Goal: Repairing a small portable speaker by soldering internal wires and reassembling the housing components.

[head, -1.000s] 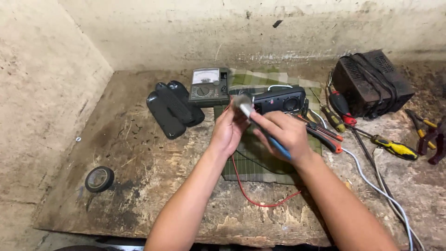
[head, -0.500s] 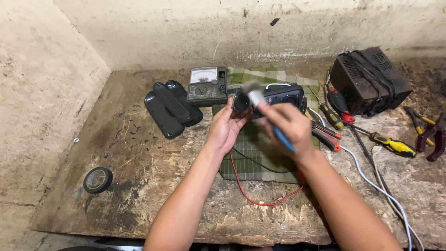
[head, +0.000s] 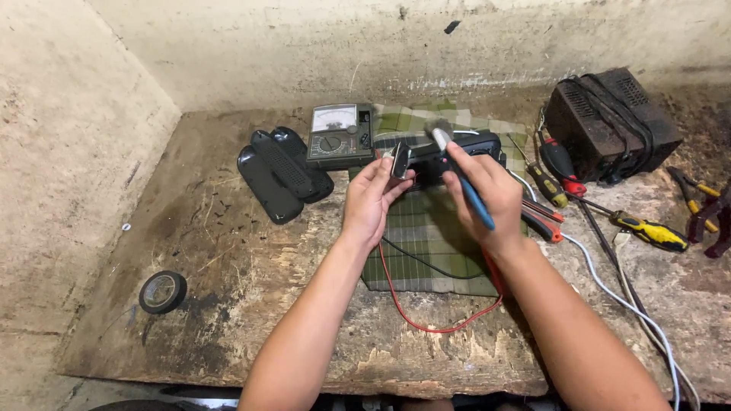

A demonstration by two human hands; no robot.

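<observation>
Head view: on the worn wooden desk [head: 228, 251], over a green checked cloth [head: 426, 243], the left hand [head: 373, 199] grips a black device [head: 445, 156] at its end, while the right hand [head: 487, 190] pinches a blue-handled brush [head: 461, 171] with bristles touching the device's top.

Worn, stained wooden desk [head: 228, 251] set against rough plaster walls. Lying directly on it — a roll of black tape [head: 161, 291] near the left front, two black casing halves [head: 280, 173], an analogue meter [head: 339, 136] and a green checked cloth [head: 426, 243] at centre. At right: a dark boxy unit [head: 613, 122], screwdrivers [head: 646, 230], pliers [head: 708, 217], a white cable [head: 632, 304] — and a red wire [head: 426, 326] looping off the cloth.
</observation>
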